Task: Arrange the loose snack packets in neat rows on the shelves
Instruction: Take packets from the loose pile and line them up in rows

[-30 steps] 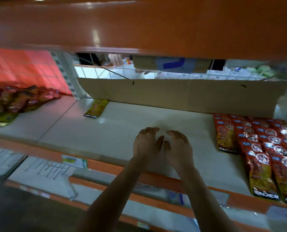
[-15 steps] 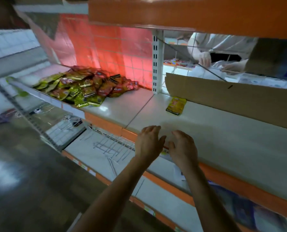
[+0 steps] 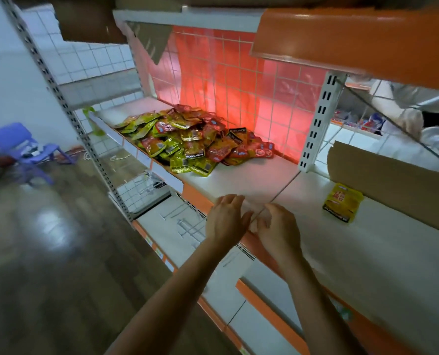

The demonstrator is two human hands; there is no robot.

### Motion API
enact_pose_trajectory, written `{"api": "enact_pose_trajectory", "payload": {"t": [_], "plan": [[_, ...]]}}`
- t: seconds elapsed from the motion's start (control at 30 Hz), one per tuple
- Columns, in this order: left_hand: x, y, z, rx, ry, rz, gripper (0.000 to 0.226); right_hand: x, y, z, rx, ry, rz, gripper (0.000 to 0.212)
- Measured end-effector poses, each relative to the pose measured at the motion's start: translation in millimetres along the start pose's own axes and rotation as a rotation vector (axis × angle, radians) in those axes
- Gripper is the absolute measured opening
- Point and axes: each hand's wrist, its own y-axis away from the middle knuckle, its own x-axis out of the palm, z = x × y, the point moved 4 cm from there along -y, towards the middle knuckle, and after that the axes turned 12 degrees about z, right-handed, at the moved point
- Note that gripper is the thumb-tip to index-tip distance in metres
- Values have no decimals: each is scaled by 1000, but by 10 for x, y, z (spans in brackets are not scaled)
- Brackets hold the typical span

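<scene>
Lying in a loose heap, the snack packets (image 3: 187,142) fill the left of the shelf (image 3: 251,180). Your left hand (image 3: 224,221) and right hand (image 3: 277,226) hover side by side at its front edge, fingers (image 3: 232,201) relaxed, holding nothing. One yellow packet (image 3: 342,202) lies rightward beside the cardboard (image 3: 392,180).

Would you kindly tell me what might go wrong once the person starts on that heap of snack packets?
1. The heap of packets reaches the front edge of the shelf; pulling at it with the empty left hand and right hand may tip some onto the floor.
2. Red and green packets lie mixed, so rows may come out mixed.
3. The lone yellow packet beside the cardboard may be overlooked.
</scene>
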Motion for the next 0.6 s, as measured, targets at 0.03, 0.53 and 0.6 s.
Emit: {"api": "enact_pose_trajectory", "payload": {"t": [0.03, 0.53, 0.6], "plan": [[-32, -75, 57, -14, -10, -8, 49, 27, -88, 42, -10, -14, 9, 33], [-256, -1207, 654, -40, 25, -62, 41, 354, -1316, 283, 61, 31, 20, 41], [-325, -1389, 722, -5, 50, -59, 43, 368, -1482, 349, 63, 30, -16, 35]]}}
